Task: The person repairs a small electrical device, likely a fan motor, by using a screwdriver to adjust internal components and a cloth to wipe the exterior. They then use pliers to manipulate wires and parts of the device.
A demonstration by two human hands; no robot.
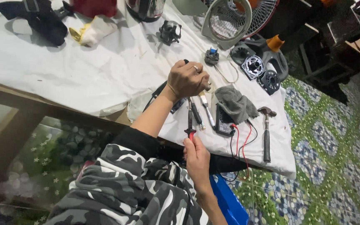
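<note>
My left hand curls shut around a small dark part over the white cloth above the tool row, while my right hand pinches the red pliers handle at the table edge, keeping them close.

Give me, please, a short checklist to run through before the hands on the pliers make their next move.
1. Right hand on the pliers' red handle end: ok, fingertips touch it.
2. Left hand grip: cannot tell, fist closed over something small, hidden.
3. Pliers lying flat on the white cloth: ok.
4. Screwdrivers beside the pliers, close enough to be knocked: not ok.
5. Meter leads trailing over the table edge near the right hand: not ok.
6. Hammer apart from both hands: ok.
</note>
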